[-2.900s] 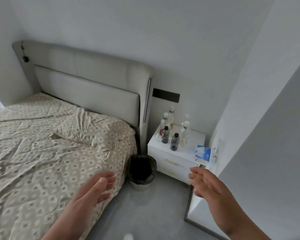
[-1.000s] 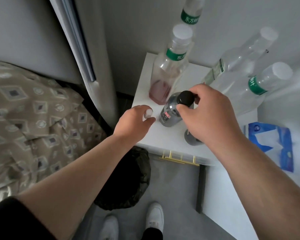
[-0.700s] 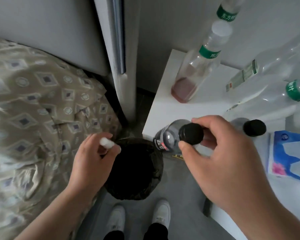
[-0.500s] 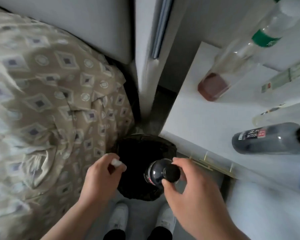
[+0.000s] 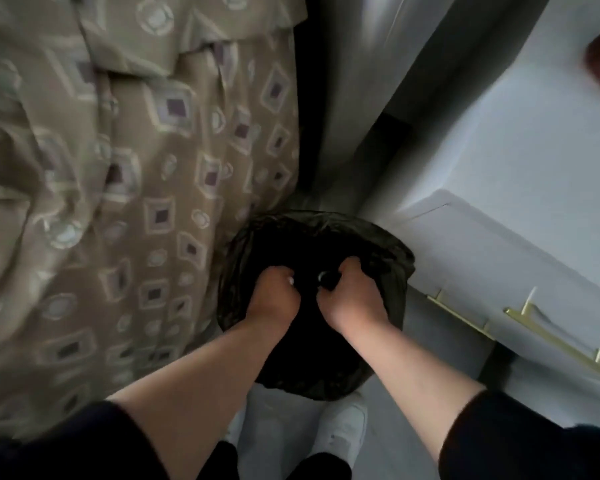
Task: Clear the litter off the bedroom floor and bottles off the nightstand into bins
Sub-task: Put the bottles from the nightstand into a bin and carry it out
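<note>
Both hands reaching into bin [image 5: 392,251], lower centre of frame. Right hand [image 5: 352,299] clamping dark-capped bottle [image 5: 327,279], still gripped. Left hand [image 5: 274,296] pinching small white scrap [image 5: 290,280]. Neither item released yet. Nightstand [image 5: 520,161] top at right mostly out of frame; remaining bottles uncountable. Count: one bin, one bottle, one scrap.

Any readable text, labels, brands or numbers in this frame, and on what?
None can be read.
The dark bottle gripped by the right hand over the black-lined bin: label hidden.
The white cap in the left hand: blank.
</note>
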A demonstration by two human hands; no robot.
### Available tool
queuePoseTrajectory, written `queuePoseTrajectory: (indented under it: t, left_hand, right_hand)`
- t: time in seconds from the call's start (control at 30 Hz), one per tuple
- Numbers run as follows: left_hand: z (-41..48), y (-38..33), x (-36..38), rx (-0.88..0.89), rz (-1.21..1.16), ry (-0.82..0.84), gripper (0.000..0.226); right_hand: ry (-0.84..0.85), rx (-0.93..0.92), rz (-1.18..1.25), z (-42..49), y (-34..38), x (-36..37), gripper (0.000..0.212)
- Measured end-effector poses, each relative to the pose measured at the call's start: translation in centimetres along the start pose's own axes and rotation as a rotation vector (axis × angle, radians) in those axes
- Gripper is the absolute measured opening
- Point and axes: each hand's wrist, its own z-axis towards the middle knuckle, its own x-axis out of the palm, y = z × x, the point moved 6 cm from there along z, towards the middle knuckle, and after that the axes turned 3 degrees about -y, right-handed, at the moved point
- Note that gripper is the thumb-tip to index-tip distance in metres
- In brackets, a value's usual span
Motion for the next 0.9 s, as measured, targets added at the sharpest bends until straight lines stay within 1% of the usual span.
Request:
queuePoseTrajectory:
  t: [0.07,0.1,0.2,0.33,0.4,0.43,0.47,0.5,0.53,0.57,0.67,0.7,0.73,0.8,0.9]
  left_hand:
    - [1.7,0.8,1.3,-0.08,-0.067,-0.02,0.031]
    - [2.4,1.2,2.1,-0.119,-0.08,-0.022,0.034]
    - [4.3,2.4,3.9,-0.226,-0.063,-0.031,0.032]
    - [6.3,3.5,5.8,-0.341,-0.02,0.053,0.038]
    - [6.9,4.5,6.6,-0.476,-0.163,0.055,0.04]
    - [7.2,4.7,6.5,-0.518,-0.183,0.044,0.041]
    - [7.4,4.8,6.2,-0.526,-0.154,0.031,0.042]
    - [7.6,4.7,6.2,-0.485,-0.063,0.059,0.043]
    - [7.7,4.7,6.2,-0.479,-0.065,0.061,0.043]
    - [7.9,4.8,6.2,-0.521,-0.135,0.045,0.042]
    - [9.0,4.5,6.3,-0.504,-0.248,0.074,0.042]
    - [8.8,4.3,6.4,-0.532,-0.33,0.079,0.042]
    - [9.0,4.2,6.7,-0.516,-0.377,0.089,0.042]
    - [9.4,4.1,6.9,-0.455,-0.406,0.079,0.042]
    - [8.7,3.7,6.9,-0.429,-0.412,0.109,0.04]
  right_hand:
    - [0.015,0.037,0.044,1.7,-0.8,1.2,0.046]
    - [0.027,0.043,0.066,2.3,-1.1,1.7,0.047]
    - [0.044,0.027,0.115,3.8,-1.3,2.9,0.051]
    - [0.016,0.028,0.115,5.8,-1.1,4.3,0.047]
    - [0.011,0.029,0.088,6.5,-1.0,4.9,0.046]
    - [0.006,0.034,0.083,6.7,-1.0,5.2,0.046]
    - [-0.001,0.036,0.086,7.0,-0.9,5.4,0.045]
    - [-0.011,0.039,0.091,7.3,-0.7,5.6,0.044]
    - [-0.026,0.042,0.094,7.5,-0.6,5.7,0.043]
    - [-0.04,0.047,0.092,7.7,-0.5,5.9,0.043]
    - [-0.054,0.069,0.098,8.1,-0.6,6.3,0.044]
    - [-0.053,0.085,0.115,8.1,-0.8,6.4,0.045]
    - [-0.056,0.101,0.134,8.2,-0.9,6.5,0.046]
    - [-0.074,0.123,0.168,8.2,-1.2,6.5,0.046]
    - [-0.079,0.118,0.183,8.2,-1.4,6.5,0.046]
